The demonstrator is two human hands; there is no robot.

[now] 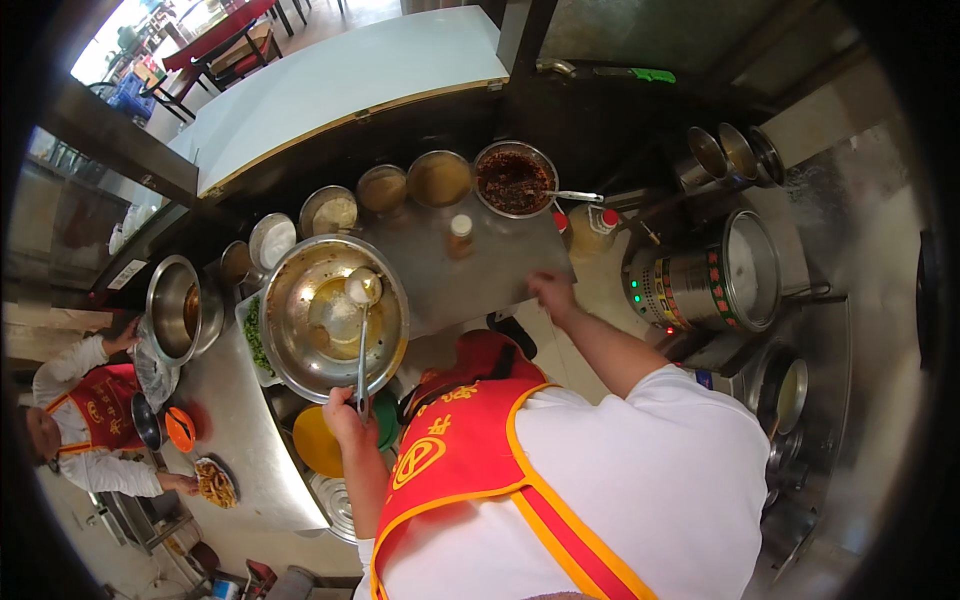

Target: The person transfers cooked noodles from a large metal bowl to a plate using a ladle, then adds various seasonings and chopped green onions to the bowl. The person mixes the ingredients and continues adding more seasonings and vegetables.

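Observation:
My left hand grips the near rim of a large stainless steel mixing bowl, beside the handle of a metal ladle. The ladle's scoop lies inside, over some yellowish liquid. Whether my fingers also hold the ladle handle, I cannot tell. At the edge of the steel counter, my right hand is slightly blurred, fingers partly curled; what it holds, if anything, does not show. A small capped jar stands on the counter. Behind it is a metal bowl of dark red chili sauce with a spoon.
Bowls of powder line the counter's back. Chopped greens fill a tray left of the big bowl. At right stand oil jugs and a large steel cooker. At far left, another person touches a plate of food.

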